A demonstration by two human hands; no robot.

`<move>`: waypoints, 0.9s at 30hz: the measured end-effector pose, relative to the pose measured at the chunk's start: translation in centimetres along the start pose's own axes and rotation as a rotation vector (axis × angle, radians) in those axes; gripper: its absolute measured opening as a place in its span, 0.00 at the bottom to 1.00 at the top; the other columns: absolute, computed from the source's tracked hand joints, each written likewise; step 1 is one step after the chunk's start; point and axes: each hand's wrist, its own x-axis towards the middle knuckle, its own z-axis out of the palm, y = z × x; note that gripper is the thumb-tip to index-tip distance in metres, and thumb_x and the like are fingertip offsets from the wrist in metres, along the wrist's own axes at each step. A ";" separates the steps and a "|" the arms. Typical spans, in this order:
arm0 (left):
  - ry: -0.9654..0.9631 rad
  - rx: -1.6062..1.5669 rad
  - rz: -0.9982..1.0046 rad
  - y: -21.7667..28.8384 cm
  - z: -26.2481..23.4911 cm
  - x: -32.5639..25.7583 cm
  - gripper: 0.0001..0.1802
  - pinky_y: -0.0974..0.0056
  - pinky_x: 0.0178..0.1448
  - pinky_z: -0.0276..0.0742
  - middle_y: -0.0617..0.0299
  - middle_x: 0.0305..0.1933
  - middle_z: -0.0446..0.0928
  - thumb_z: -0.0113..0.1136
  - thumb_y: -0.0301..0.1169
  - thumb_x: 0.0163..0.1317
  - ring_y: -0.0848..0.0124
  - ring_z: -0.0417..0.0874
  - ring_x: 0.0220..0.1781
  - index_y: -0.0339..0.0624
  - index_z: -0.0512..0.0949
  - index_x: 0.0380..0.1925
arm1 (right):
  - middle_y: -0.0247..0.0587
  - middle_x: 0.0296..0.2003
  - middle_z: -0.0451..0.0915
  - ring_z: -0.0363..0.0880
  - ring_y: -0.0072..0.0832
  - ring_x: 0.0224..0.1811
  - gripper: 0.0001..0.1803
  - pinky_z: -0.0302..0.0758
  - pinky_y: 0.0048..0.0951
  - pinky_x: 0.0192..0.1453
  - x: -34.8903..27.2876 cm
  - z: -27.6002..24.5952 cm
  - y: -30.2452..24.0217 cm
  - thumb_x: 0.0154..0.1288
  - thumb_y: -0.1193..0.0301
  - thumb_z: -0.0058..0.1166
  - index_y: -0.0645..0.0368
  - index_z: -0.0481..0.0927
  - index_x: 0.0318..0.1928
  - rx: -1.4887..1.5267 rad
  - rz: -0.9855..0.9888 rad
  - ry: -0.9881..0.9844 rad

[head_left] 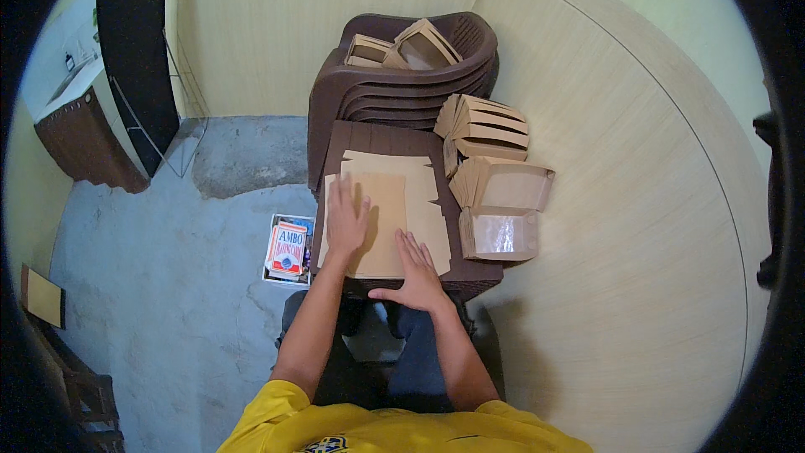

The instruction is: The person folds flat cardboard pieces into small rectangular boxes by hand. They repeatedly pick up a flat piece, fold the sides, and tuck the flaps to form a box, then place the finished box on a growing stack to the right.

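A flat tan cardboard box blank with notched edges lies on a dark brown slatted plastic surface. A darker tan rectangle shows in its middle. Over the blank's left part is my left hand, fingers stretched out and slightly blurred; whether it presses down I cannot tell. My right hand is at the near edge, thumb spread wide and fingertips resting on or just over the cardboard. Neither hand grips anything.
Brown stacked plastic chairs stand behind, with folded cardboard boxes on top. To the right are nested boxes and an open windowed box. A white bin with small packages sits on the floor at left. A pale wall curves along the right.
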 end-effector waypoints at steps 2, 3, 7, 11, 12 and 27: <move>0.030 -0.147 -0.190 -0.3 -0.4 0.2 0.36 0.45 0.82 0.65 0.37 0.77 0.73 0.54 0.47 0.82 0.42 0.72 0.78 0.35 0.66 0.79 | 0.55 0.84 0.58 0.55 0.52 0.87 0.67 0.49 0.55 0.90 -1.2 0.2 -0.1 0.60 0.37 0.74 0.67 0.55 0.85 0.056 -0.013 0.091; -0.029 -0.210 -0.288 -0.5 -0.7 0.5 0.36 0.45 0.79 0.68 0.38 0.73 0.77 0.54 0.48 0.82 0.42 0.77 0.74 0.34 0.66 0.79 | 0.55 0.83 0.61 0.58 0.52 0.86 0.65 0.52 0.54 0.89 -1.3 0.2 0.0 0.61 0.39 0.74 0.67 0.58 0.84 0.059 -0.004 0.121; -0.081 -0.545 -0.493 0.0 -1.5 1.3 0.35 0.50 0.67 0.77 0.42 0.58 0.87 0.54 0.48 0.82 0.48 0.87 0.59 0.34 0.67 0.77 | 0.53 0.79 0.67 0.67 0.51 0.80 0.46 0.61 0.53 0.85 -1.0 0.7 1.0 0.71 0.49 0.70 0.64 0.71 0.78 0.038 -0.076 0.218; -0.269 -0.751 -0.343 1.0 -2.1 -0.1 0.28 0.54 0.71 0.75 0.53 0.61 0.86 0.56 0.45 0.79 0.56 0.86 0.63 0.48 0.76 0.74 | 0.47 0.79 0.68 0.69 0.43 0.80 0.35 0.65 0.47 0.83 -0.3 1.4 2.7 0.87 0.48 0.49 0.64 0.71 0.77 0.787 0.171 0.464; -0.288 -0.453 -0.159 1.4 -2.1 -0.8 0.27 0.51 0.74 0.72 0.54 0.65 0.83 0.57 0.44 0.78 0.55 0.83 0.66 0.50 0.77 0.73 | 0.46 0.78 0.69 0.70 0.42 0.79 0.33 0.65 0.46 0.83 0.1 1.5 3.0 0.89 0.49 0.46 0.63 0.72 0.77 0.965 0.272 0.537; -0.346 0.508 0.239 3.6 -0.7 -4.1 0.34 0.40 0.79 0.62 0.55 0.81 0.68 0.57 0.46 0.71 0.50 0.66 0.80 0.67 0.74 0.79 | 0.45 0.78 0.71 0.71 0.41 0.79 0.37 0.67 0.48 0.83 2.2 1.0 3.7 0.88 0.50 0.47 0.61 0.61 0.82 1.816 0.282 0.457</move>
